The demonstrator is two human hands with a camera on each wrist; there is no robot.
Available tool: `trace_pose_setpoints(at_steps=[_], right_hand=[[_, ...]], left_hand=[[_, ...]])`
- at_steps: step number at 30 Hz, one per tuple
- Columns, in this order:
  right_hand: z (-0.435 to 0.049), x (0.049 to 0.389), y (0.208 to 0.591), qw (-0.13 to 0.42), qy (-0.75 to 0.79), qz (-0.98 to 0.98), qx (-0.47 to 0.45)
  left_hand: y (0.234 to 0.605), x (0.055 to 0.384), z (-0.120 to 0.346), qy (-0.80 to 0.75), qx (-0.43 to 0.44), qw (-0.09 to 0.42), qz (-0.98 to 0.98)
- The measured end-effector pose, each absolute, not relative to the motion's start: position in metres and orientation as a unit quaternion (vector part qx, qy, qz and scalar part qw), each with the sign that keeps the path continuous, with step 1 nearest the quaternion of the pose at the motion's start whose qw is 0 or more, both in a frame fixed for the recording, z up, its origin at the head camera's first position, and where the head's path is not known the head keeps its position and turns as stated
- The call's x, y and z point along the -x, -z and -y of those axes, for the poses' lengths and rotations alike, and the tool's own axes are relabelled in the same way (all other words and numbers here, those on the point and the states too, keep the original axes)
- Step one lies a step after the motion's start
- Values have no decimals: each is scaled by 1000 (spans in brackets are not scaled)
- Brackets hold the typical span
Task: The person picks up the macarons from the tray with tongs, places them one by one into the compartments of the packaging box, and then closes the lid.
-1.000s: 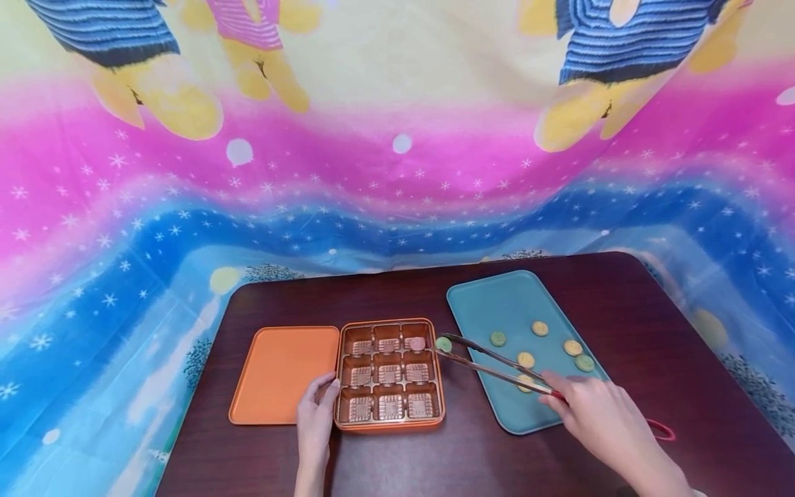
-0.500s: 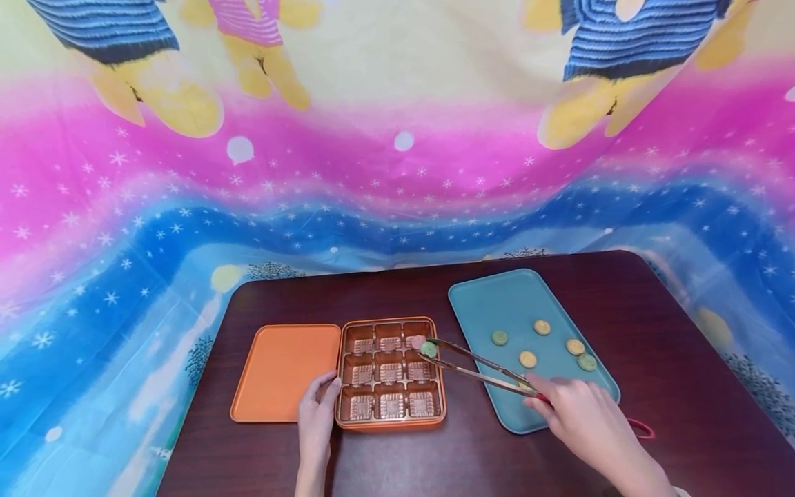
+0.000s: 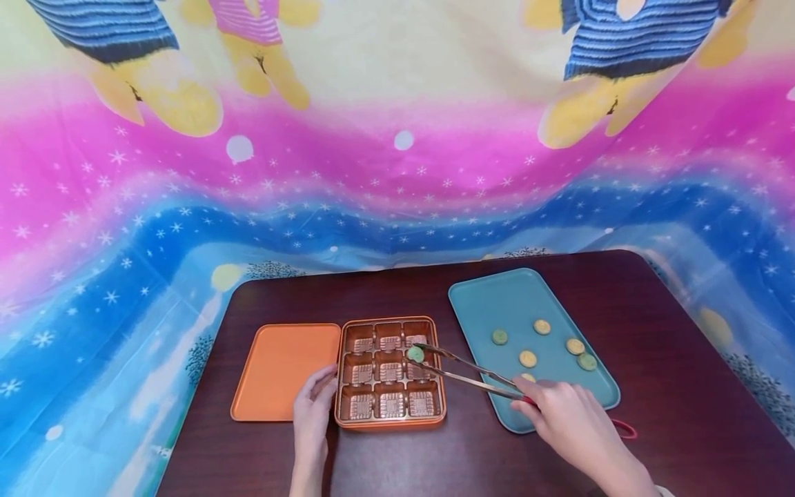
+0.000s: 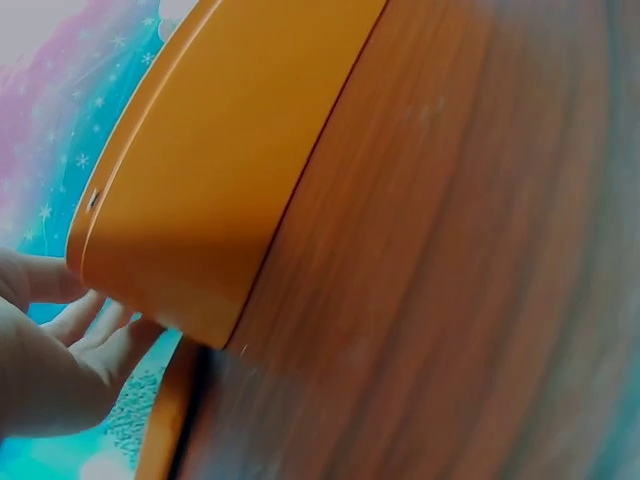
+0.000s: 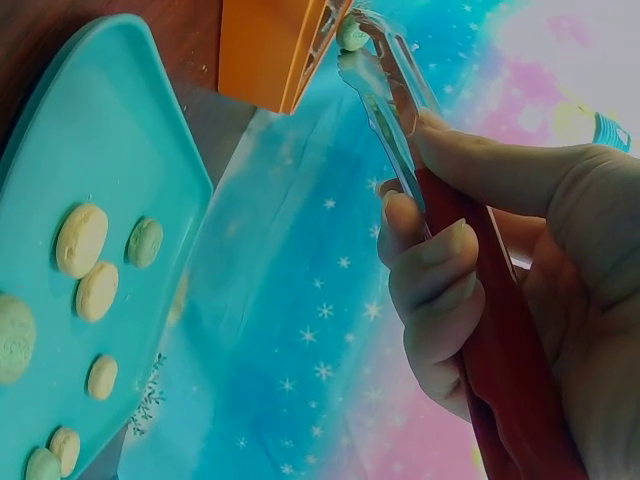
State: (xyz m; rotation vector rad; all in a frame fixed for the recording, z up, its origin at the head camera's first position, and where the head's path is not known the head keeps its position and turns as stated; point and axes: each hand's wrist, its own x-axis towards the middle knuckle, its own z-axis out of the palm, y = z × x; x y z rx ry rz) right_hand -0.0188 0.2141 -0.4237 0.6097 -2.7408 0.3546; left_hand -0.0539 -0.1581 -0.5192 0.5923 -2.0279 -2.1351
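My right hand (image 3: 574, 421) grips metal tongs (image 5: 505, 340) by their red handles. Between the tong tips is a green macaron (image 3: 415, 354), over the right column of an orange box (image 3: 390, 426) with a bronze nine-compartment insert. The tips and green macaron hide the pink macaron in the back right compartment. At the box's left side is my left hand (image 3: 312, 414); in the left wrist view its loosely bent fingers touch the orange wall near a corner.
A teal tray (image 3: 478, 304) lies right of the box, bearing several yellow macarons (image 3: 542, 327) and green macarons (image 3: 499, 337). An orange lid (image 3: 286, 373) lies flat on the left. A printed cloth (image 3: 397, 186) hangs behind the dark wooden table (image 3: 385, 462).
My right hand has moved left with the tongs, carrying the green macaron from beside the box to over its right column. My left hand has shifted slightly left at the box's side.
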Motion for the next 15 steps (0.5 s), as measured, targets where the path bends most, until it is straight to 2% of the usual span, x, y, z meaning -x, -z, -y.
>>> trace_pose_setpoints(at_steps=[6, 15], right_hand=[[-212, 19, 425, 148, -122, 958, -212], [-210, 20, 429, 134, -115, 960, -215]], left_hand=[[517, 54, 166, 774, -188, 36, 604], [520, 59, 166, 767, -195, 12, 611]])
